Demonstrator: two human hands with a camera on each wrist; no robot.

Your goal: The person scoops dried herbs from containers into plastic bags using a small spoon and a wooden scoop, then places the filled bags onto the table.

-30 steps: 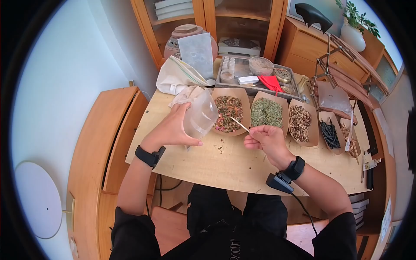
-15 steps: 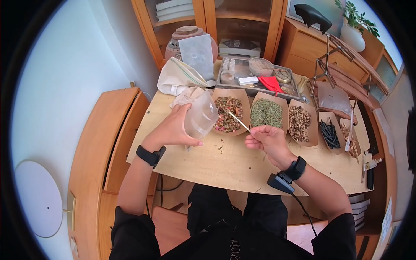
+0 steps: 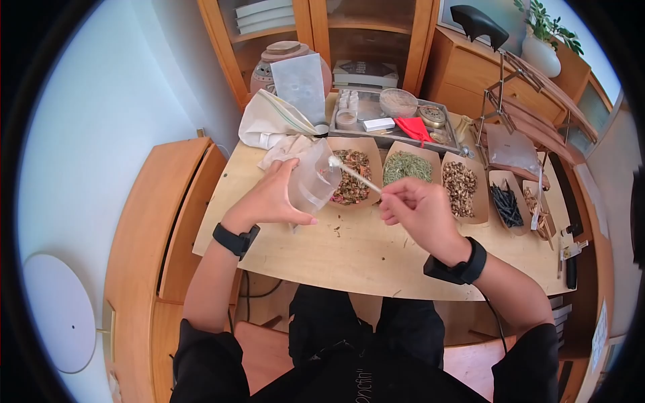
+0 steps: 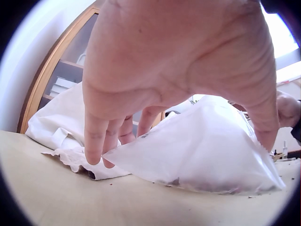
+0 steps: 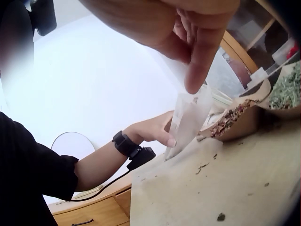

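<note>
My left hand (image 3: 265, 198) holds a translucent plastic bag (image 3: 310, 188) between thumb and fingers, its mouth spread toward the right. In the left wrist view the bag (image 4: 207, 150) stands under the palm, its lower edge close over the table, with dark specks along the bottom. My right hand (image 3: 424, 209) pinches the end of a slim pale spoon (image 3: 363, 180). The spoon's rounded whitish tip overlaps the bag's mouth in the head view. Just beyond sits a paper tray (image 3: 369, 145) of mixed dried petals and herbs (image 3: 354, 191).
Further right stand paper trays with green dried herb (image 3: 406, 168), brown chopped pieces (image 3: 460, 188), dark sticks (image 3: 505, 201) and pale shavings. A cloth pouch (image 3: 272, 121) lies behind the bag. A grey tray (image 3: 450, 144) of jars and a red pouch (image 3: 413, 129) stands at the back.
My right hand has lifted the spoon out of the petal mix and swung its tip left to the bag's mouth, the wrist turning over. The left hand keeps its hold on the bag.
</note>
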